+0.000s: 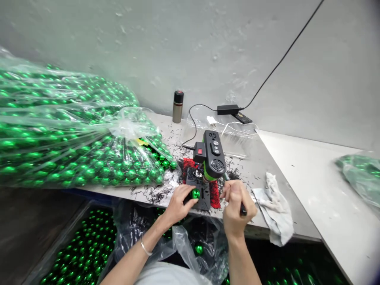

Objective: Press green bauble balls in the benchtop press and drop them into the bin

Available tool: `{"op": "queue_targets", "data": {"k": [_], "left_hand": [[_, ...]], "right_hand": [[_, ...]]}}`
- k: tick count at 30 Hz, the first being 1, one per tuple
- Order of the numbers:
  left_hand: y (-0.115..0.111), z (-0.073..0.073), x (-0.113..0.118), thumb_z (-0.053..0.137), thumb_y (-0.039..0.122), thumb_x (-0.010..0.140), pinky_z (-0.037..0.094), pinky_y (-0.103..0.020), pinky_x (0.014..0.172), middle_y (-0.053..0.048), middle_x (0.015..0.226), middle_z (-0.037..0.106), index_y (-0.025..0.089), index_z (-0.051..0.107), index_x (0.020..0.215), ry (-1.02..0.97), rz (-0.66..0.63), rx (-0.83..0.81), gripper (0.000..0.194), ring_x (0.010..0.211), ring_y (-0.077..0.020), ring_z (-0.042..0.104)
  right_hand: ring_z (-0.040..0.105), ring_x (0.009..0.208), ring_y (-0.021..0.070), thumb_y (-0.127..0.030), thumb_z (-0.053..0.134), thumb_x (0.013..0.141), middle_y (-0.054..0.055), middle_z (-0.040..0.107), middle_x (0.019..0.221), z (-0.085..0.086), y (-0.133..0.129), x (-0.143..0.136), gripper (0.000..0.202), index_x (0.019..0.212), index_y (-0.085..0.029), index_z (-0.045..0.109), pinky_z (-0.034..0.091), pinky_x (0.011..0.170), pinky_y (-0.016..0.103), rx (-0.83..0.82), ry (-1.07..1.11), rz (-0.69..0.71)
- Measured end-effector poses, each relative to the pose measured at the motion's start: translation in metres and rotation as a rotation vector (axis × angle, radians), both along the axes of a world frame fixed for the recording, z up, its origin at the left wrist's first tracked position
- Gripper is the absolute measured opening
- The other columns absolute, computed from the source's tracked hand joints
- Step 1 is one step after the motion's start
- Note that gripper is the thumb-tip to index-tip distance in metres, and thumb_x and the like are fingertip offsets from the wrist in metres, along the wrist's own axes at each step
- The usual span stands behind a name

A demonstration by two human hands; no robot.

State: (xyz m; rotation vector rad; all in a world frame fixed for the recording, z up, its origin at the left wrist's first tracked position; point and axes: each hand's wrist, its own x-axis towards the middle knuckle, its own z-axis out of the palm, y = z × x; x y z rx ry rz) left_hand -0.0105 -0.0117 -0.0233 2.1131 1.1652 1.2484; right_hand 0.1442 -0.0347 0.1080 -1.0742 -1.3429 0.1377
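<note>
In my left hand (179, 201), a shiny green ball (195, 193) is pinched between thumb and fingers over the black base plate (203, 202) of a small drill press. The press has a black and green motor head (214, 154) and a switch box (199, 151) with a red rocker. A red mat (215, 198) lies under the base. My right hand (238, 204) is wrapped round the press's lever handle (243, 212), whose black end shows below the fist. The drill tip is hidden behind the head.
A large clear bag of green balls (74, 130) fills the table's left side. Black shavings (157, 196) litter the tabletop. Behind stand a spray can (177, 107) and a power adapter (228, 109). A white cloth (274, 209) hangs over the right front edge. Below, a bin holds green balls (86, 241).
</note>
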Motion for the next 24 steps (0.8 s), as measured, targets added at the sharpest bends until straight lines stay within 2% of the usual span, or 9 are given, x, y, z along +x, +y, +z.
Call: {"op": "queue_targets", "data": {"k": [3, 5, 7, 9, 11, 14, 17, 21, 24], "left_hand": [[-0.021, 0.004, -0.021, 0.063, 0.039, 0.094, 0.05, -0.052, 0.102, -0.016, 0.121, 0.07, 0.021, 0.059, 0.136, 0.087, -0.027, 0.061, 0.046, 0.116, -0.0301, 0.063], [-0.021, 0.009, -0.033, 0.062, 0.044, 0.094, 0.049, -0.053, 0.104, -0.017, 0.127, 0.067, 0.02, 0.056, 0.138, 0.142, 0.02, 0.1, 0.05, 0.12, -0.0314, 0.06], [-0.003, 0.016, -0.043, 0.056, 0.039, 0.098, 0.05, -0.051, 0.101, -0.017, 0.128, 0.066, 0.019, 0.057, 0.136, 0.184, 0.143, 0.123, 0.043, 0.12, -0.0312, 0.06], [0.027, 0.023, -0.048, 0.049, 0.027, 0.1, 0.052, -0.049, 0.097, -0.017, 0.125, 0.067, 0.018, 0.06, 0.129, 0.233, 0.294, 0.117, 0.033, 0.114, -0.0296, 0.062], [0.062, 0.028, -0.05, 0.048, 0.014, 0.096, 0.052, -0.045, 0.093, -0.016, 0.115, 0.068, 0.016, 0.063, 0.12, 0.312, 0.368, 0.085, 0.028, 0.106, -0.0276, 0.063], [0.104, 0.033, -0.046, 0.057, 0.002, 0.084, 0.052, -0.04, 0.091, -0.008, 0.092, 0.066, 0.016, 0.064, 0.095, 0.399, 0.292, 0.03, 0.019, 0.094, -0.0252, 0.062], [0.123, 0.035, -0.039, 0.056, -0.003, 0.081, 0.051, -0.037, 0.092, -0.004, 0.075, 0.059, 0.019, 0.055, 0.073, 0.408, 0.222, 0.01, 0.023, 0.087, -0.0232, 0.061], [0.122, 0.039, -0.04, 0.053, -0.004, 0.082, 0.051, -0.033, 0.09, -0.004, 0.073, 0.059, 0.019, 0.054, 0.07, 0.392, 0.174, -0.025, 0.026, 0.085, -0.0217, 0.062], [0.109, 0.048, -0.046, 0.064, 0.003, 0.079, 0.053, -0.036, 0.089, -0.007, 0.082, 0.066, 0.016, 0.062, 0.083, 0.368, 0.159, -0.051, 0.014, 0.089, -0.0246, 0.064]], "right_hand": [[0.05, 0.058, 0.0112, -0.018, 0.045, 0.098, -0.002, 0.05, 0.066, -0.004, 0.0, -0.003, 0.034, 0.064, -0.021, 0.044, 0.038, 0.055, 0.028, 0.029, 0.023, -0.004], [0.05, 0.058, 0.011, -0.018, 0.045, 0.098, -0.002, 0.05, 0.066, -0.011, 0.001, -0.006, 0.035, 0.064, -0.021, 0.044, 0.038, 0.054, 0.028, 0.055, 0.048, -0.02], [0.049, 0.058, 0.011, -0.018, 0.044, 0.099, -0.002, 0.048, 0.065, -0.017, 0.001, -0.008, 0.035, 0.064, -0.021, 0.044, 0.038, 0.053, 0.028, 0.07, 0.068, -0.034], [0.049, 0.058, 0.011, -0.019, 0.044, 0.099, -0.002, 0.048, 0.065, -0.019, 0.002, -0.009, 0.036, 0.063, -0.021, 0.044, 0.039, 0.053, 0.027, 0.072, 0.073, -0.039], [0.049, 0.058, 0.0106, -0.019, 0.044, 0.099, -0.002, 0.048, 0.065, -0.02, 0.001, -0.009, 0.035, 0.064, -0.021, 0.044, 0.039, 0.053, 0.027, 0.065, 0.066, -0.033], [0.051, 0.058, 0.0111, -0.018, 0.044, 0.099, -0.002, 0.049, 0.066, -0.023, 0.0, -0.007, 0.033, 0.065, -0.021, 0.046, 0.04, 0.054, 0.027, 0.067, 0.051, -0.022], [0.052, 0.06, 0.0119, -0.017, 0.044, 0.098, -0.001, 0.05, 0.067, -0.028, 0.001, -0.006, 0.032, 0.066, -0.021, 0.047, 0.041, 0.056, 0.028, 0.078, 0.049, -0.015], [0.053, 0.061, 0.0121, -0.016, 0.044, 0.097, -0.001, 0.051, 0.067, -0.033, 0.002, -0.004, 0.032, 0.066, -0.021, 0.046, 0.042, 0.056, 0.028, 0.093, 0.041, 0.008], [0.052, 0.061, 0.0119, -0.015, 0.044, 0.097, -0.001, 0.052, 0.068, -0.032, 0.002, -0.004, 0.032, 0.066, -0.021, 0.046, 0.041, 0.056, 0.027, 0.101, 0.019, 0.006]]}}
